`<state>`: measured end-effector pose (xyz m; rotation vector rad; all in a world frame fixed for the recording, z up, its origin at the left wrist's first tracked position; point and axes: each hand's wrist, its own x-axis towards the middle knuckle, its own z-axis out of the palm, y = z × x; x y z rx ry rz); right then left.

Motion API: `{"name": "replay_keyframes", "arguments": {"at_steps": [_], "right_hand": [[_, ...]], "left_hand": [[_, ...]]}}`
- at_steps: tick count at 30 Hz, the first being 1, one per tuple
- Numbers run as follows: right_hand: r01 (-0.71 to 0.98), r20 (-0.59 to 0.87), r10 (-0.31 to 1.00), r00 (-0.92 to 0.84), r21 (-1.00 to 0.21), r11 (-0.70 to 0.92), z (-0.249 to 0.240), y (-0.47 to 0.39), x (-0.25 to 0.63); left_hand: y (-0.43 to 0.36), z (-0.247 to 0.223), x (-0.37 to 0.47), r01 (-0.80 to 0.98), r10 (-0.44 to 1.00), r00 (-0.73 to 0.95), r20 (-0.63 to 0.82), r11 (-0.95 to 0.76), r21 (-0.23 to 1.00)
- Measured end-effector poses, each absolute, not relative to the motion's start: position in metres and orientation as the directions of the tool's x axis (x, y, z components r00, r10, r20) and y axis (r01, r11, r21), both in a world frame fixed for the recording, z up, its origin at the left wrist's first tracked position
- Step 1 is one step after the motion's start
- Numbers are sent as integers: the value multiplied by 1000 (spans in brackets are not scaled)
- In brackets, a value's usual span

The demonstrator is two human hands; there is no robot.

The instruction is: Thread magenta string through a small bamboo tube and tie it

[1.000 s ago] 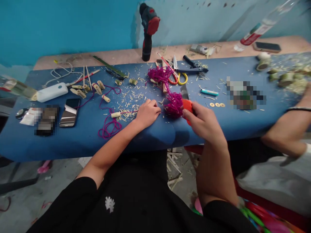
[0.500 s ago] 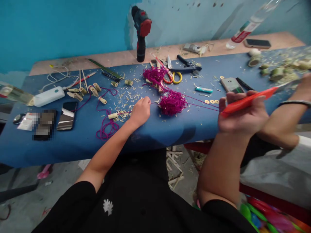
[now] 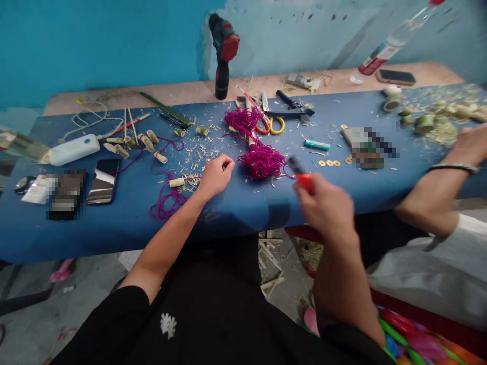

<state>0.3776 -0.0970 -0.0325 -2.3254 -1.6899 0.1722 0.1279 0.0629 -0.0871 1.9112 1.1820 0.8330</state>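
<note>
Head view: left hand (image 3: 215, 175) pinches a magenta yarn strand against the blue counter (image 3: 243, 213) beside the yarn tangle (image 3: 262, 161), right hand (image 3: 327, 210) closed around an orange-handled knife (image 3: 300, 174) at the tangle's edge; cutting step, next needs taut strand.

Magenta yarn (image 3: 262, 161) tangle; second magenta bundle (image 3: 242, 119) behind. Knife (image 3: 302, 178) handle orange-red, blade dark. Table (image 3: 114, 228) cover deep blue, flecked with pale shavings (image 3: 205, 149). Scissors (image 3: 271, 124) handles red and yellow. Drill (image 3: 223, 50) dark teal, red body. Power bank (image 3: 74, 149) white. Lighter (image 3: 317, 145) turquoise. Wall (image 3: 95, 45) turquoise. Sleeve (image 3: 125, 319) black.
</note>
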Motion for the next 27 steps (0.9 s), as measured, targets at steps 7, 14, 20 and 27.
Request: {"name": "replay_keyframes", "arguments": {"at_steps": [7, 14, 20, 27], "right_hand": [[943, -265, 907, 328, 34, -331, -23, -68, 289], [961, -214, 940, 267, -16, -277, -13, -44, 286], [956, -170, 946, 276, -49, -288, -1, -40, 294], [969, -130, 970, 205, -113, -220, 3, -37, 304]], "left_hand": [[57, -87, 130, 333, 931, 336, 140, -256, 907], [55, -91, 129, 261, 931, 338, 135, -230, 938], [56, -91, 130, 225, 921, 371, 119, -213, 951], [68, -80, 137, 9, 850, 526, -19, 17, 1000]]}}
